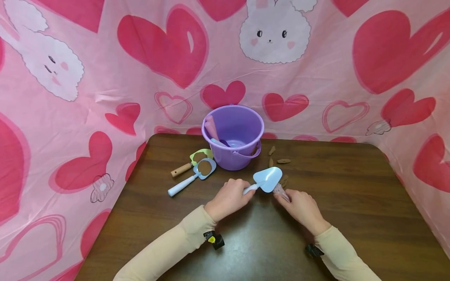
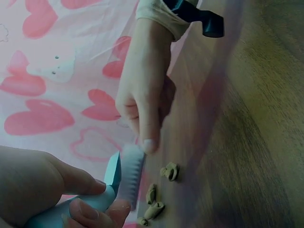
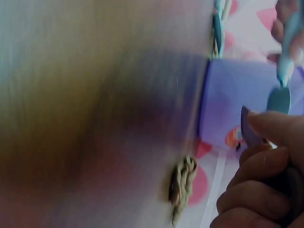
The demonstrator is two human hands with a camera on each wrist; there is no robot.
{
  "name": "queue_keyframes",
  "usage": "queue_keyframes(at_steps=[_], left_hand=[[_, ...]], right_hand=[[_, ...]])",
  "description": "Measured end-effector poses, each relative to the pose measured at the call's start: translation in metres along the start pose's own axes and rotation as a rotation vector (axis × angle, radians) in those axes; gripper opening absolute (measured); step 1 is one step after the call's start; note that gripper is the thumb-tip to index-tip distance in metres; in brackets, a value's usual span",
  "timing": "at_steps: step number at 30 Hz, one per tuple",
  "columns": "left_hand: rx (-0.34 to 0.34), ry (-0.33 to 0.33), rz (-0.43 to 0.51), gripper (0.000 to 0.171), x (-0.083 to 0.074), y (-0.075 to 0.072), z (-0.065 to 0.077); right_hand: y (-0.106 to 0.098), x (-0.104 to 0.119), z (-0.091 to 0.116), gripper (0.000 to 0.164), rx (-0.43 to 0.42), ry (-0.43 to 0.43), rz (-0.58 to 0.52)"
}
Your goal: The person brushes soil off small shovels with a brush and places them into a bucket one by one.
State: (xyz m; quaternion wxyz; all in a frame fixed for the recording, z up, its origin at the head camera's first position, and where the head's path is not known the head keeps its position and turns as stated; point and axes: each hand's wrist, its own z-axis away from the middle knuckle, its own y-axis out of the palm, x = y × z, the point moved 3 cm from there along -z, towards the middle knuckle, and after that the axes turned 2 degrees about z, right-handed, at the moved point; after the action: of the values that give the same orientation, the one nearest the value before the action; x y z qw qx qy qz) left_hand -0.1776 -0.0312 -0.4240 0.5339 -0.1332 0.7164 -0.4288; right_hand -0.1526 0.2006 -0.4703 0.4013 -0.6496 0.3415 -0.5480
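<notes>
The left hand (image 1: 228,198) grips a light-blue trowel (image 1: 268,179), visible face clean; the right hand (image 1: 304,208) holds a brush (image 1: 282,192) above the surface (image 1: 344,179). Seemingly left: brown-patched green trowel (image 1: 207,152) and blue trowel (image 1: 190,181) beside the purple bucket (image 1: 230,158).

The purple plastic bucket (image 1: 232,158) stands mid-frame on the brown wood-grain table (image 1: 351,195), before the pink heart-patterned sheet (image 1: 334,70). Inside it, a pink tool (image 1: 211,127) leans at the left wall. To its left lie 2 trowels: the green one with a wooden handle (image 1: 181,170) behind, the blue one with a pale handle (image 1: 184,183) in front. Right of the bucket are 3 small brown pieces (image 1: 283,160). At its front right, my left hand (image 1: 230,197) holds a pale-blue trowel (image 1: 268,180), left of the pale ridged object (image 1: 282,192) in my right hand (image 1: 304,208).
</notes>
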Motion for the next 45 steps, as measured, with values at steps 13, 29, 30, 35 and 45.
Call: queue_keyframes(at_steps=[13, 29, 30, 35, 45], left_hand=[[0.031, -0.007, 0.01, 0.017, 0.0, -0.002, 0.001], [0.026, -0.016, -0.019, 0.019, -0.004, 0.002, -0.006], [0.025, -0.015, -0.018, 0.02, -0.004, 0.002, -0.006], [0.023, -0.007, -0.036, 0.02, -0.002, 0.005, -0.004], [-0.003, 0.021, -0.038, 0.019, 0.0, 0.007, -0.003]], right_hand=[[-0.009, -0.003, -0.001, 0.041, -0.093, 0.017, 0.017], [0.003, 0.007, 0.001, 0.044, -0.001, -0.043, -0.036], [0.0, 0.006, 0.001, 0.044, -0.009, -0.039, -0.03], [-0.017, -0.005, -0.002, 0.044, -0.061, 0.004, 0.036], [-0.017, -0.015, -0.003, 0.043, -0.038, 0.02, 0.011]])
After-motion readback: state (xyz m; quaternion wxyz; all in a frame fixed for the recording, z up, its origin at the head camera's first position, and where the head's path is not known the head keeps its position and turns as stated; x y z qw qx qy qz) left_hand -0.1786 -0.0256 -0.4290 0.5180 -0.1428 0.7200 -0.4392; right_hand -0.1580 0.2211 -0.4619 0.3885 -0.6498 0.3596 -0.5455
